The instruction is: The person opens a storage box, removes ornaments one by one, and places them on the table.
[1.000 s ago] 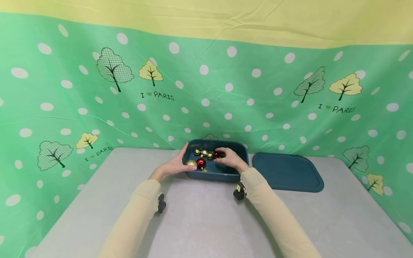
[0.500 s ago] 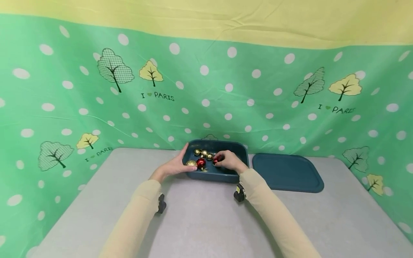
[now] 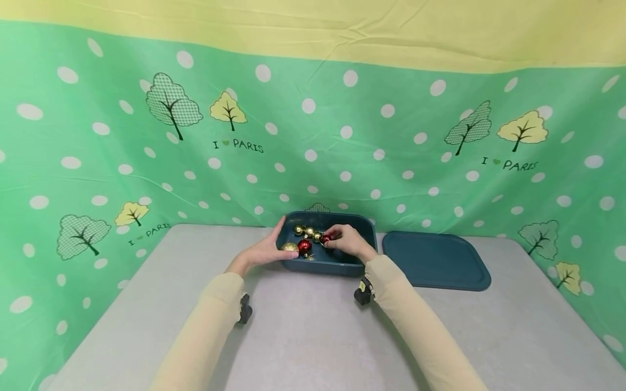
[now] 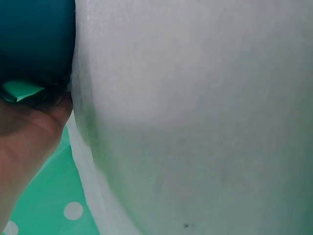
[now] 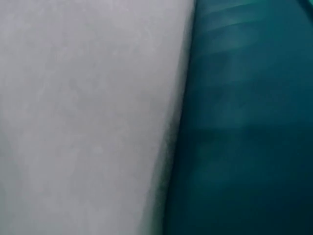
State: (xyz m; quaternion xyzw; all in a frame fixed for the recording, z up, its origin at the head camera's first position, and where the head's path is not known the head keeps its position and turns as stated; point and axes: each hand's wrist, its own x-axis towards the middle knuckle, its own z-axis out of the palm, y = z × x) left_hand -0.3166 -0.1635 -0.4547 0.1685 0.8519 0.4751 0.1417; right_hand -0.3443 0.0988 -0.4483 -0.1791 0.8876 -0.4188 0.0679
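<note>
A dark blue rectangular box [image 3: 323, 267] stands at the far side of the table with Christmas baubles in it. My left hand [image 3: 264, 251] grips the box's left end, its thumb over the front rim; the left wrist view shows this hand [image 4: 29, 142] against the blue wall. Inside the box, my right hand [image 3: 348, 241] pinches a small red bauble [image 3: 327, 238], partly hidden by the fingers. Left of it lie small gold baubles [image 3: 299, 230], a larger red bauble [image 3: 305, 246] and a glittery gold bauble [image 3: 290, 247] near my left thumb. The right wrist view shows no fingers.
A flat dark blue lid [image 3: 435, 260] lies on the grey table [image 3: 303, 331], just right of the box. Behind the table hangs a green dotted curtain [image 3: 313, 136], close to the box's back wall.
My right hand has shifted slightly within the box, moving the small red bauble a little down and left, then slightly back up beside the gold ones. My left hand keeps its place.
</note>
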